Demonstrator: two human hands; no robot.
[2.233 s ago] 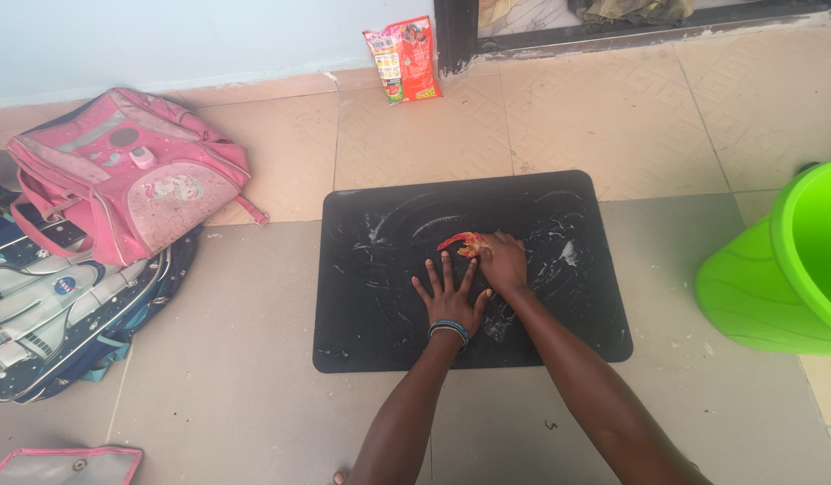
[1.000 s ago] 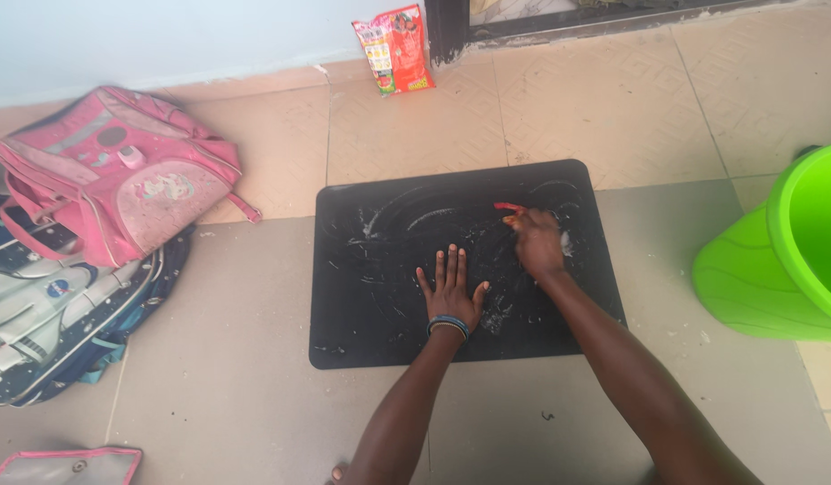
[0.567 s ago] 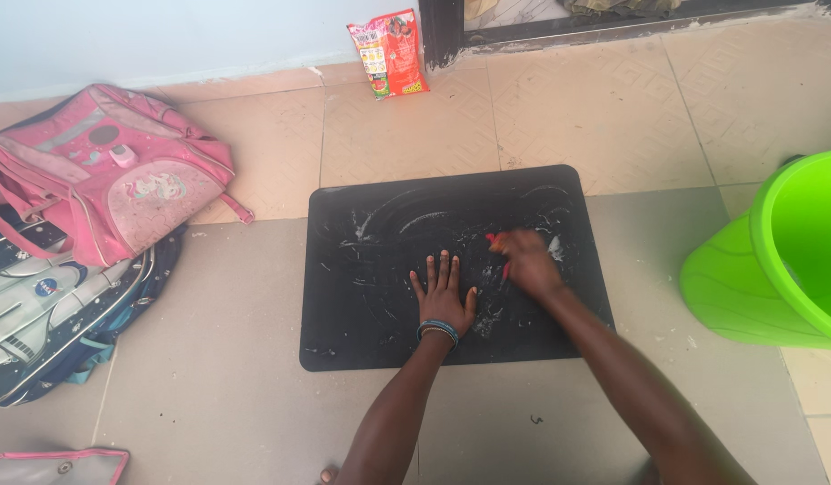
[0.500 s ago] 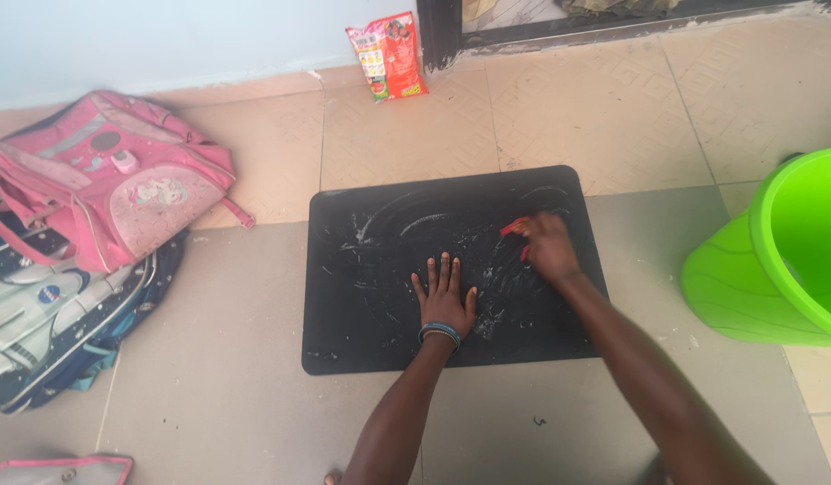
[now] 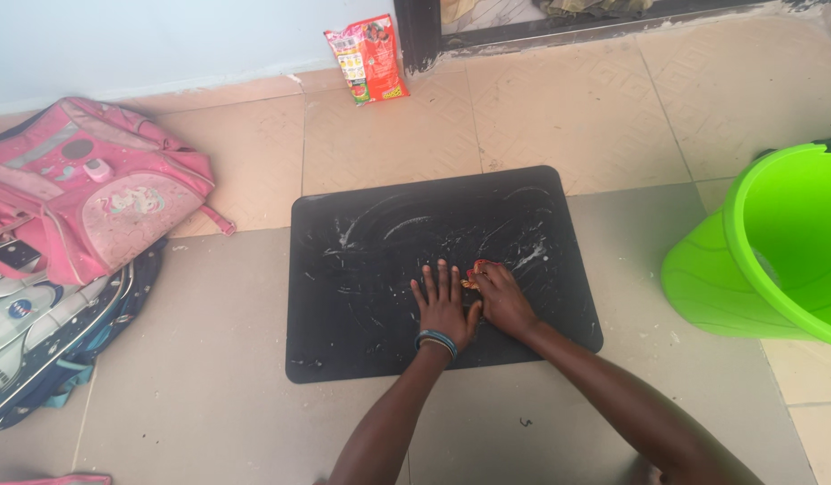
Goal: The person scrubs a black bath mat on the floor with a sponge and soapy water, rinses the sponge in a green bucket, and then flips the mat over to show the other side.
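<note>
A red scrubber (image 5: 477, 268) lies on the soapy black mat (image 5: 361, 305), gripped under the right hand (image 5: 503, 301), whose fingers curl over it. Just beside it, the left hand (image 5: 443, 304) presses flat with fingers spread. A green bucket (image 5: 765, 260) stands well apart at right, a pink bag (image 5: 92, 198) at left.

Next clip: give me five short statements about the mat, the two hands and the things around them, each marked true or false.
1. The left hand lies flat, fingers spread, on the black mat. True.
2. The right hand grips a red scrubber. True.
3. The green bucket stands on the mat. False: it sits tilted on the floor tiles, off to the right of the mat.
4. The mat carries white streaks. True.
5. The pink backpack leans against the bucket. False: it lies far left, on a dark blue bag.
</note>
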